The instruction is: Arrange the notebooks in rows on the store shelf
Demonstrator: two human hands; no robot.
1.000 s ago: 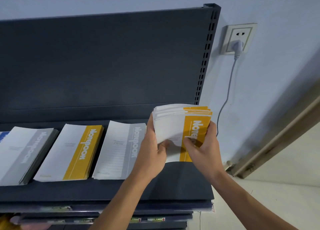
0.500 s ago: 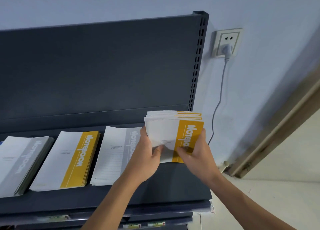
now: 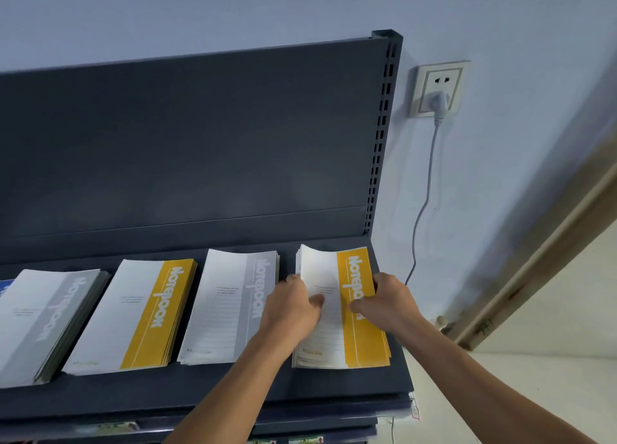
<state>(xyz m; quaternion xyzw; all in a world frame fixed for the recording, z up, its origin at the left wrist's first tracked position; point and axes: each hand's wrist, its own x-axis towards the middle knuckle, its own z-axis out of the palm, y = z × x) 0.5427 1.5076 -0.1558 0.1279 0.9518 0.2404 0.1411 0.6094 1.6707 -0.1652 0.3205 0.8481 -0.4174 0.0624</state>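
— What's on the shelf [image 3: 334, 390]?
— Four piles of notebooks lying flat in one row. The yellow notebook stack [image 3: 364, 340] lies closest to the slotted upright [image 3: 384, 126], at the shelf's end. Going away from the upright come a grey notebook stack [image 3: 230, 310], a second yellow stack [image 3: 143, 316] and a far grey stack [image 3: 43, 323], with gaps between them.
— And the hands?
— Both are on the yellow notebook stack. The left hand [image 3: 290, 310] has its fingers curled against the side facing away from the upright, thumb pressed on the white part of the cover. The right hand [image 3: 390, 303] grips the upright-side edge, thumb on the yellow band. The pile's far end curls up slightly.
— The room?
— A dark back panel [image 3: 200, 143] rises behind the row, ending at the upright. Just past the upright, on the pale blue wall [image 3: 484, 176], is a wall socket [image 3: 440, 79] with a white plug [image 3: 439, 101] in it; its cable [image 3: 424, 209] hangs down. Farther past that runs a wooden door frame [image 3: 551, 260]. Below the shelf, lower tiers [image 3: 317, 423] hold items too blurred to name.
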